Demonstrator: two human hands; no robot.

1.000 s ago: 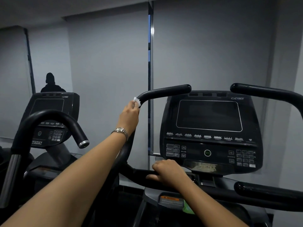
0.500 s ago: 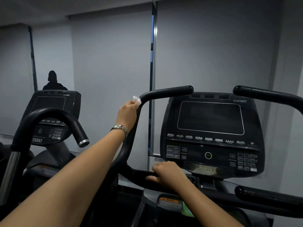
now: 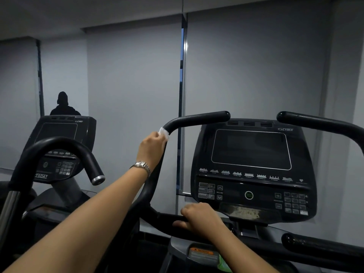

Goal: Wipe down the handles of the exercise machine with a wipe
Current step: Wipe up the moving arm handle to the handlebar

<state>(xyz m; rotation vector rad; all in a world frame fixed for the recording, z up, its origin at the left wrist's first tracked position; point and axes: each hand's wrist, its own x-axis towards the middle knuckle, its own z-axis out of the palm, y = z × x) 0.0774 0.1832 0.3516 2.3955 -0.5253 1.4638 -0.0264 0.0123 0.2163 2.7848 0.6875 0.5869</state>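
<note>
The exercise machine has a black left handle (image 3: 199, 118) that rises in a curve and bends right above the console. My left hand (image 3: 151, 148), with a watch on the wrist, wraps a white wipe (image 3: 164, 132) around that handle just below its bend. My right hand (image 3: 199, 216) grips the lower black crossbar (image 3: 163, 219) in front of the console. The right upper handle (image 3: 319, 123) and a lower right handle (image 3: 315, 244) are untouched.
The black console (image 3: 252, 166) with a dark screen and keypads stands between the handles. A second machine (image 3: 59, 150) with a curved handle (image 3: 59, 146) stands at the left. Grey blinds fill the wall ahead. A green object (image 3: 223, 264) lies below the console.
My left hand with the wipe has stayed near the bend of the left handle, shifting only slightly along it. My right hand keeps its hold on the crossbar. The view has drifted a little.
</note>
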